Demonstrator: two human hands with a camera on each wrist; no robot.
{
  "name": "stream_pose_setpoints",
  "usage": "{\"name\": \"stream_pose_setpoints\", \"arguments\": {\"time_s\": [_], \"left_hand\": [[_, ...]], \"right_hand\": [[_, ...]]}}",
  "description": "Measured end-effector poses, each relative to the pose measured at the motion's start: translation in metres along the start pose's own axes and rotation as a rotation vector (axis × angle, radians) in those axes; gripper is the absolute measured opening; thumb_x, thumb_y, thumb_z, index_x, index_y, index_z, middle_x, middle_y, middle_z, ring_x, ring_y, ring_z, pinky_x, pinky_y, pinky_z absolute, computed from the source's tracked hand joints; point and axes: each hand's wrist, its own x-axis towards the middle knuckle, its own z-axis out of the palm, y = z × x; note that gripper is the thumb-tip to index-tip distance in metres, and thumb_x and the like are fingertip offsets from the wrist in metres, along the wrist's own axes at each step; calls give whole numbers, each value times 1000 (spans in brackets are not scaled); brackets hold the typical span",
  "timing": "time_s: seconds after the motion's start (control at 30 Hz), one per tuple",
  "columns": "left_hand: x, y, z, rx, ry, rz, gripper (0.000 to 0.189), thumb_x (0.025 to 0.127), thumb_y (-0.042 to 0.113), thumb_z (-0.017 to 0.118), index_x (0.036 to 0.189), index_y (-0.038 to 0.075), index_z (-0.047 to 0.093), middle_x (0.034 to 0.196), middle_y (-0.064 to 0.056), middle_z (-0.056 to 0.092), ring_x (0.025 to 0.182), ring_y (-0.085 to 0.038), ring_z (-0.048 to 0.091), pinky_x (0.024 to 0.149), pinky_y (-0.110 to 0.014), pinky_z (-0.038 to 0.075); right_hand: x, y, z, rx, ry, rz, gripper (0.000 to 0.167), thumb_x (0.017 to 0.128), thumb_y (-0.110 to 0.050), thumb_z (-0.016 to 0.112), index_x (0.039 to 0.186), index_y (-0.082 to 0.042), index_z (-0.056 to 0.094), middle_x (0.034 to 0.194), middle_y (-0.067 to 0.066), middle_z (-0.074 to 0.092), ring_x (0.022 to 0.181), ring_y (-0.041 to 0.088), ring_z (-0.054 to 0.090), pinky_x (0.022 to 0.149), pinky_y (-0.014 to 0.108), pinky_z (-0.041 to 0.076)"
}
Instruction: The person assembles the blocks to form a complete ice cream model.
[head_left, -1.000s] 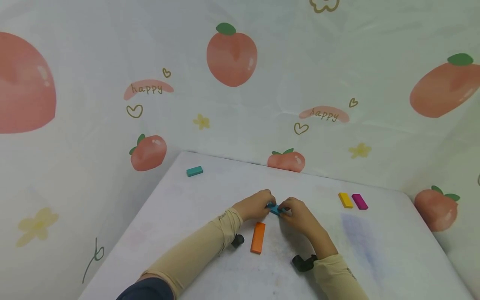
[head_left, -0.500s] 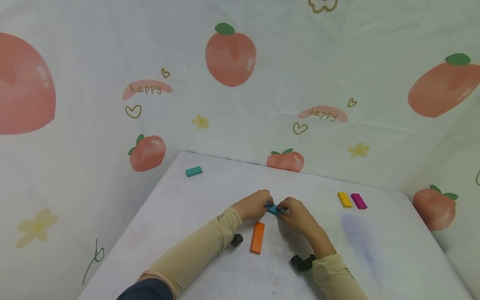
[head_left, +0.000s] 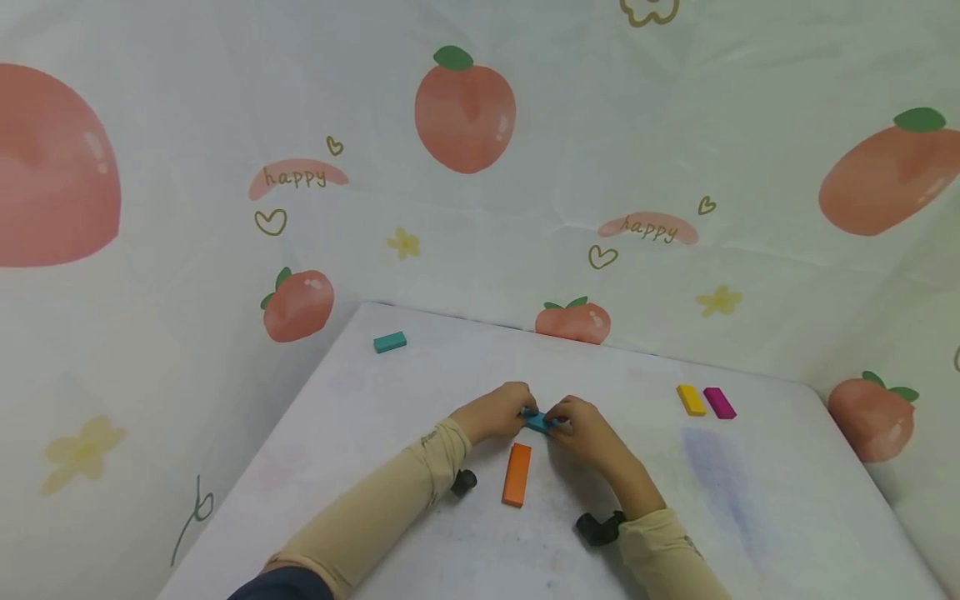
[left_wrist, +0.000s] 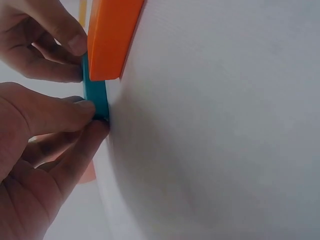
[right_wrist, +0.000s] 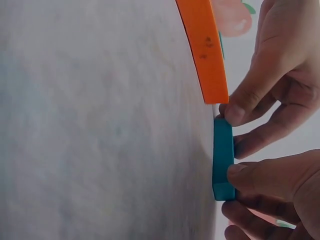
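Note:
Both hands pinch one blue block [head_left: 537, 422], low on the white table [head_left: 420, 550]. At its left end are the thumb and fingers of my left hand [head_left: 495, 412]. My right hand [head_left: 588, 429] pinches the right end. In the left wrist view, the left thumb [left_wrist: 82, 111] presses the block's side and a fingertip sits at its end. The right wrist view shows the blue block [right_wrist: 223, 155] lengthwise between the two hands, with the right thumb [right_wrist: 245, 175] on its face. An orange block [head_left: 517, 475] lies on the near side of it, apart from the hands.
A teal block [head_left: 390, 342] lies at the far left of the table. Toward the far right, a yellow block [head_left: 691, 401] and a magenta block [head_left: 720, 403] lie side by side. Behind the table hangs a fruit-printed cloth [head_left: 480, 225]. Black wrist cameras [head_left: 597, 528] stick out below the wrists.
Both hands have shifted a little to the left together, taking the blue block along. The orange block and the other blocks lie where they were.

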Motion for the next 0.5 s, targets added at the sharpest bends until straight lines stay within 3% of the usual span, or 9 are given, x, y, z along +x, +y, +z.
{"name": "stream_pose_setpoints", "arguments": {"time_s": [0.27,0.5], "left_hand": [[-14,0,0,-10,0,-36,21,99,0,69,118,-1,78,113,-10,71,112,-21,67,102,-31,57],[-24,1,0,-17,11,-29,21,98,-1,70,117,-2,78,110,-10,72,109,-20,68,99,-30,57]], "right_hand": [[-3,-7,6,21,-16,-15,11,93,3,75,100,-3,80,100,6,71,100,24,69,95,48,61],[-7,-16,9,29,-22,-9,12,93,3,75,100,-4,81,100,4,72,99,22,68,95,48,60]]}}
